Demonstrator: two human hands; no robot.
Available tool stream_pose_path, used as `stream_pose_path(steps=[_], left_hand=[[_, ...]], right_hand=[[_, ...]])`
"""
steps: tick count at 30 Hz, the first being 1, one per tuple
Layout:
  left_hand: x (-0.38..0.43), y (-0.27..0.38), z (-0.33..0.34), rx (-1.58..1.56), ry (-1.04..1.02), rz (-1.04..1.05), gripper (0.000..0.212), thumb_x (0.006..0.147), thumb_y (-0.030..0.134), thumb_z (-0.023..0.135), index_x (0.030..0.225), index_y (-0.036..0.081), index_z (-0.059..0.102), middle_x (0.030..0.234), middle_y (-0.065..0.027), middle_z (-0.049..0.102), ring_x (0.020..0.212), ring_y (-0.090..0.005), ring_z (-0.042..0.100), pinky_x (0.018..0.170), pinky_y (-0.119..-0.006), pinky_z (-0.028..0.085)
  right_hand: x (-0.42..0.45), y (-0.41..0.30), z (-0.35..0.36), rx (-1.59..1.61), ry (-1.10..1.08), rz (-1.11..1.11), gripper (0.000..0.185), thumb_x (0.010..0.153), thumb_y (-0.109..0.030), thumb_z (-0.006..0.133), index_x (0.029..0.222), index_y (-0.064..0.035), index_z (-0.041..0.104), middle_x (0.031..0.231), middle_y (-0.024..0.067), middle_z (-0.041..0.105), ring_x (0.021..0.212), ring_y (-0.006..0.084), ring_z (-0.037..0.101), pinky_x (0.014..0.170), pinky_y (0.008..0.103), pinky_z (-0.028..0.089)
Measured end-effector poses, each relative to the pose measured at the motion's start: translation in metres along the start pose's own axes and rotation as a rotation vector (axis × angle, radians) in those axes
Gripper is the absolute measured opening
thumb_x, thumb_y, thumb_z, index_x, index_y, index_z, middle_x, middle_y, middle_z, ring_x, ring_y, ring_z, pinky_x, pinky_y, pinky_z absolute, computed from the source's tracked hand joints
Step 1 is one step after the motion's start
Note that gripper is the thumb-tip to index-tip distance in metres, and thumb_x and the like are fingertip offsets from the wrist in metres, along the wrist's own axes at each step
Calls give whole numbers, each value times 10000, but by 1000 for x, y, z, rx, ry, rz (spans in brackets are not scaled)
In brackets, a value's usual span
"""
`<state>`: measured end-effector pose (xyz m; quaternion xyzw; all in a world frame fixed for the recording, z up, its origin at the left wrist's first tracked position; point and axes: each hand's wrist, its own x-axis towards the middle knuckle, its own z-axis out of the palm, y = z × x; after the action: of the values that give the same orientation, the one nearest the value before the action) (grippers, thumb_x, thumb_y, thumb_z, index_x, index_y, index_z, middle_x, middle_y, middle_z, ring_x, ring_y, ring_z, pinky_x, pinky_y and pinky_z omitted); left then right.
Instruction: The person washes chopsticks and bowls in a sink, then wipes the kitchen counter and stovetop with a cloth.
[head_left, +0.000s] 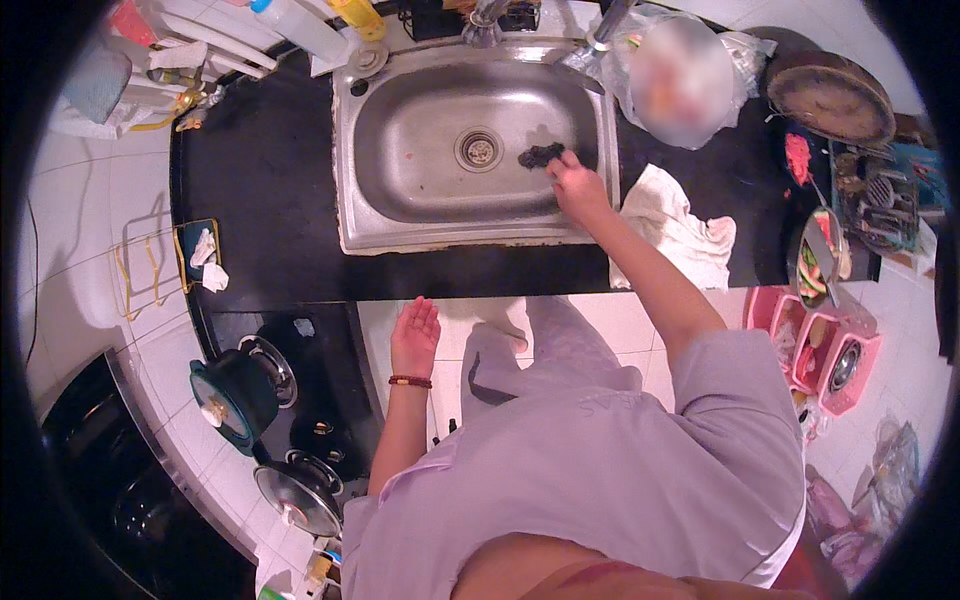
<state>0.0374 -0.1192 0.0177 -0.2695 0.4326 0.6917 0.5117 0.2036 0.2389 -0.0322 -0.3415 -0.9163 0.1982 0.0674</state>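
Observation:
Inside the stainless steel sink (420, 184), my right hand (581, 187) reaches in from the right and grips a black scrubber (541, 156). The scrubber is at the basin floor, to the right of the drain strainer (479, 150). Small specks lie on the steel left of the drain. My left hand (416, 334) is held palm up in front of the counter edge, fingers extended and nothing in it. A beaded bracelet (410, 381) circles that wrist.
A white cloth (671, 225) lies right of the sink beneath my right forearm. Behind it are a plastic bag (637, 112) and a round pan (831, 97). A bowl with melon rinds (814, 259) sits at the right edge. A green pot (236, 397) and lidded pan (296, 499) stand on the stove.

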Motion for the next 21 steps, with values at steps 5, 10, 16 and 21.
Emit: stream_pose_path(steps=[5,10,16,21], left_hand=[[8,1,21,42,31,-31,303,949,277,548,1132,40,594,1082,-70,648,980,-174,622,840,-293,509],[4,8,15,63,109,-24,277,954,261,546,1128,51,596,1063,-66,649,968,-176,621,807,-291,507],[22,30,2,11,81,-9,276,945,259,565,1122,50,599,1038,-60,653,949,-168,621,802,-277,505],[35,55,8,24,32,-29,281,942,255,566,1134,52,591,1060,-68,649,967,-171,618,806,-281,504]], right_hand=[[56,27,71,-296,-164,31,243,796,-70,569,1037,-69,541,1068,155,518,786,317,658,660,413,557],[62,45,83,-259,-402,-81,230,817,-83,552,1046,-77,546,1025,161,559,866,331,650,718,445,545],[103,6,25,79,-55,-48,260,784,-13,566,1032,-91,552,1006,168,568,890,380,605,743,470,504],[97,-6,45,263,55,-3,205,766,-18,605,967,-59,612,901,161,596,864,357,611,735,436,497]])
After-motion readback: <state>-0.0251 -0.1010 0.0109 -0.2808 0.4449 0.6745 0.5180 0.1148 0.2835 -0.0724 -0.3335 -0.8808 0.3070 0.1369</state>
